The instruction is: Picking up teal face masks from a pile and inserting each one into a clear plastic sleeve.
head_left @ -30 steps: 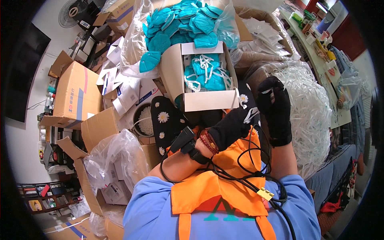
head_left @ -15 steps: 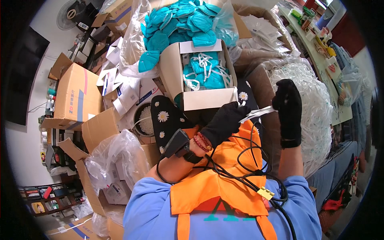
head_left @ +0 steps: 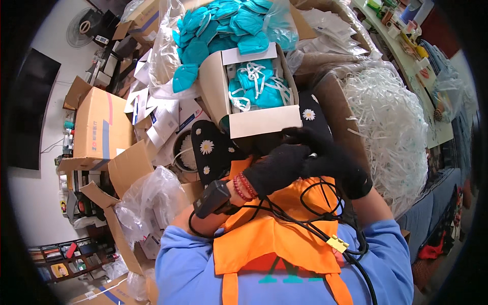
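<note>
My black-gloved left hand [head_left: 278,170] and right hand [head_left: 338,165] meet over my lap, fingers curled together. Between them only a small bit of white strap [head_left: 313,154] shows; the gloves hide the rest. Just beyond them, an open white box [head_left: 264,122] rests on my knees. Teal face masks [head_left: 267,94] with white straps lie inside it. To the right stands a carton piled with loose white straps [head_left: 386,137]. A large heap of teal masks [head_left: 223,30] sits in a plastic-lined carton behind the white box.
Black cables [head_left: 310,223] loop across my orange apron [head_left: 254,239]. At left are a closed-sided carton [head_left: 94,124], an open carton with plastic film [head_left: 150,198] and a round bin of white bits [head_left: 188,152]. A cluttered table [head_left: 406,66] runs along the far right.
My right hand has come down and left from beside the strap pile to meet my left hand. The white straps stretched between them are now mostly hidden.
</note>
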A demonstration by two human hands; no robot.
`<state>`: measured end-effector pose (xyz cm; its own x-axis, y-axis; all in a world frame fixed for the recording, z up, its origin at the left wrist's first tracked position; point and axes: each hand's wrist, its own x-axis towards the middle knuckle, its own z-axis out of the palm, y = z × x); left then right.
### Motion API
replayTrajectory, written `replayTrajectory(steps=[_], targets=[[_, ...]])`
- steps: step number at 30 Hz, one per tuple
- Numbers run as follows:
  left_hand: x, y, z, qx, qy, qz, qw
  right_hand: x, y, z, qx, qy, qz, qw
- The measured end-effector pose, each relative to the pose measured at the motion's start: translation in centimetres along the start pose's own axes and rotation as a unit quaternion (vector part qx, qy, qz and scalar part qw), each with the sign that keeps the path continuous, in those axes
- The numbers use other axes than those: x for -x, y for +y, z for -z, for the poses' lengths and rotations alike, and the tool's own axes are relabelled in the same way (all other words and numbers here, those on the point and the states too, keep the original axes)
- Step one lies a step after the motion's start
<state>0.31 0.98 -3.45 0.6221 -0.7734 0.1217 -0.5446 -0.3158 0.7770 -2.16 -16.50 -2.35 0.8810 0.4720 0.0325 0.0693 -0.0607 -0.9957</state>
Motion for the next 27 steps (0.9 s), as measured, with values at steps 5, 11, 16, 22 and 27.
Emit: replayTrajectory(steps=[5,11,16,22,27], targets=[[1.0,-0.8,0.8,-0.066,-0.021,-0.056,0.996,2.5,1.5,-2.3,-0.130,-0.084,-0.283,0.946],[3.6,-1.5,-0.4,-0.021,-0.067,0.040,0.997,3.8,-0.1,-1.5,-0.084,-0.082,-0.283,0.952],[4.4,-2.1,-1.0,0.038,-0.120,0.091,0.988,4.3,1.2,-2.0,-0.120,-0.051,-0.360,0.924],[4.8,-2.9,-2.2,0.011,-0.045,0.005,0.999,3.6,1.0,-2.6,-0.098,-0.015,-0.313,0.945],[4.9,-4.8,-2.8,-0.069,-0.016,-0.048,0.996,4.0,1.6,-1.4,-0.108,0.041,-0.326,0.938]])
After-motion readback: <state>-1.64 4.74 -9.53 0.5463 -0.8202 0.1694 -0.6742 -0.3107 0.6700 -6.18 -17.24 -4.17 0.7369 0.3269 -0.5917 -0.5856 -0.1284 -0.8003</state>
